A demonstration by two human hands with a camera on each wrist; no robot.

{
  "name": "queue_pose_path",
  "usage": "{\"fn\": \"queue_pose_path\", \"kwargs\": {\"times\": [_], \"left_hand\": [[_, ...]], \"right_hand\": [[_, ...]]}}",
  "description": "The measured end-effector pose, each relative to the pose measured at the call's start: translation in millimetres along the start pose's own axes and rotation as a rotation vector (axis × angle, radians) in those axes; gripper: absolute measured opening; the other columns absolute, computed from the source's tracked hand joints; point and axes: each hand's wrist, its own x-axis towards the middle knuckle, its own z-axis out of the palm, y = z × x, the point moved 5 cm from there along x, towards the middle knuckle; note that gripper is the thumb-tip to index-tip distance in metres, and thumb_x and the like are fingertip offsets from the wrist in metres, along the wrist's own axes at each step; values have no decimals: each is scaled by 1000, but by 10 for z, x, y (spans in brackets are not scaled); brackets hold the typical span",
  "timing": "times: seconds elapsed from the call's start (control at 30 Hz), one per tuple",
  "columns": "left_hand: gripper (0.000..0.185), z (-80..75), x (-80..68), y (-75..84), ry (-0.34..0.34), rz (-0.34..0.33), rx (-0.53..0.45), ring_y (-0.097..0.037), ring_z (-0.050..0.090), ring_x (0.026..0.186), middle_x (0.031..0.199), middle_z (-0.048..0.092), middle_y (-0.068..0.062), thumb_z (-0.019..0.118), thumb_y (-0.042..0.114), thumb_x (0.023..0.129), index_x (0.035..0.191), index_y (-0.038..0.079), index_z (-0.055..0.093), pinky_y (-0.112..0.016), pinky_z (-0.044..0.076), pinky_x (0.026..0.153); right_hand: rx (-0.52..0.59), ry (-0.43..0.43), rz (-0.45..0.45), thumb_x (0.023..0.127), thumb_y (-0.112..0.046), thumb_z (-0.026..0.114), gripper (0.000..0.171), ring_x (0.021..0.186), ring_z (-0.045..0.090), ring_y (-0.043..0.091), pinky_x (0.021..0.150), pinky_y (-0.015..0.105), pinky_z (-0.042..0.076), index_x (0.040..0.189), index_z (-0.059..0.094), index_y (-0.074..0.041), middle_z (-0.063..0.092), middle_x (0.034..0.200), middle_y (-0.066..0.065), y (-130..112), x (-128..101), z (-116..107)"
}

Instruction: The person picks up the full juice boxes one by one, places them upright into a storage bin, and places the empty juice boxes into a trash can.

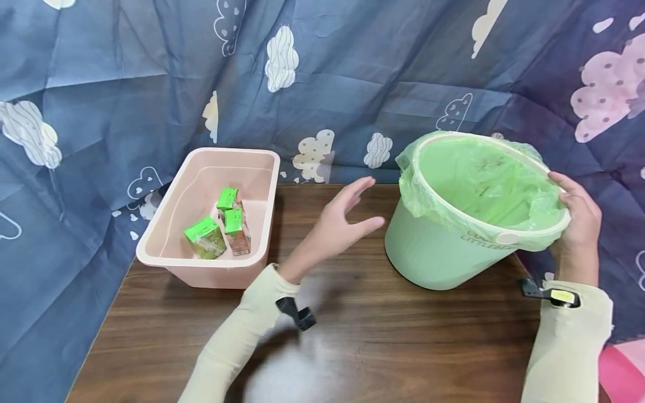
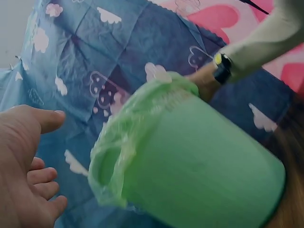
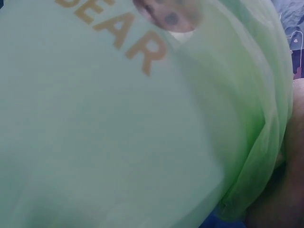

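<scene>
**Bin tipped at the rim, free hand mid-air**

Landmark: pale green plastic bin (image 1: pixel 443 252) lined with a thin green plastic bag (image 1: pixel 484 184), standing on the dark wood-grain table (image 1: pixel 383 347). The bin leans, mouth turned toward the person's left, base edge on the table top. Nothing but the liner can be made out inside.

Right hand (image 1: pixel 579 218): on the bin's far right rim, fingers curled over the edge and the bag's fold. It holds the bin in its tilt. The right wrist view is filled by the bin wall and liner, with part of a printed word; the fingers barely show there.

Left hand (image 1: pixel 347 218): in the air just left of the bin, fingers spread and relaxed, palm toward the bin, gripping nothing. Not touching the bin or the table.

Further left of the bin: a pink rectangular plastic tub (image 1: pixel 166 246) holding small green-topped drink cartons (image 1: pixel 221 226), three as far as I can count, lying loose on its floor.

Judgement: the step in hand looks like positioning the bin, one hand steadying it. The left hand is uncommitted, between bin and tub. A next move would call for keeping the rim grip firm so the bin does not roll, and the left hand closing on either the bin wall or a carton.

Backdrop behind the bin: blue cloud-print cloth (image 1: pixel 151 84).
</scene>
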Motion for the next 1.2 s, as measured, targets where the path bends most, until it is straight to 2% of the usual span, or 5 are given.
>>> {"fn": "queue_pose_path", "kwargs": {"times": [0.43, 0.67, 0.93, 1.0, 1.2], "left_hand": [[51, -643, -1052, -243, 38, -86, 122, -26, 48, 137, 148, 53, -13, 65, 8, 98, 147, 4, 51, -33, 38, 112], [56, -765, -1623, -353, -6, -169, 194, -29, 45, 140, 151, 50, -10, 66, 8, 97, 150, 6, 48, -33, 35, 113], [64, -972, -1656, -67, -60, -176, 342, -24, 47, 138, 156, 45, 0, 69, 17, 97, 155, 19, 43, -40, 40, 111], [67, -1046, -1612, 38, -66, -163, 397, -21, 45, 140, 157, 43, 2, 70, 20, 96, 156, 23, 40, -37, 37, 114], [76, -1266, -1437, 296, -57, -24, 617, -22, 34, 147, 162, 35, -2, 72, 31, 95, 160, 23, 34, -41, 29, 119]], "right_hand": [[60, -24, 31, 92, 12, 40, 38, 88, 72, 26, 73, 29, 60, 120, 66, 15, 72, 110, 20, 27, 62, -11], [49, -56, 37, 93, 12, 41, 38, 88, 72, 25, 73, 28, 60, 122, 66, 14, 72, 112, 19, 67, 110, -3], [-31, -143, 100, 102, -1, 44, 39, 102, 68, 15, 80, 23, 57, 138, 60, -1, 68, 126, 7, -49, 54, -90], [-171, -107, 81, 105, -10, 45, 42, 119, 59, 10, 88, 18, 52, 146, 56, -9, 59, 140, 3, -139, 12, -130], [-1146, -6, -307, 108, -23, 29, 50, 150, 18, 7, 119, 23, 7, 156, 41, -15, 27, 166, 5, -503, -164, 205]]}}
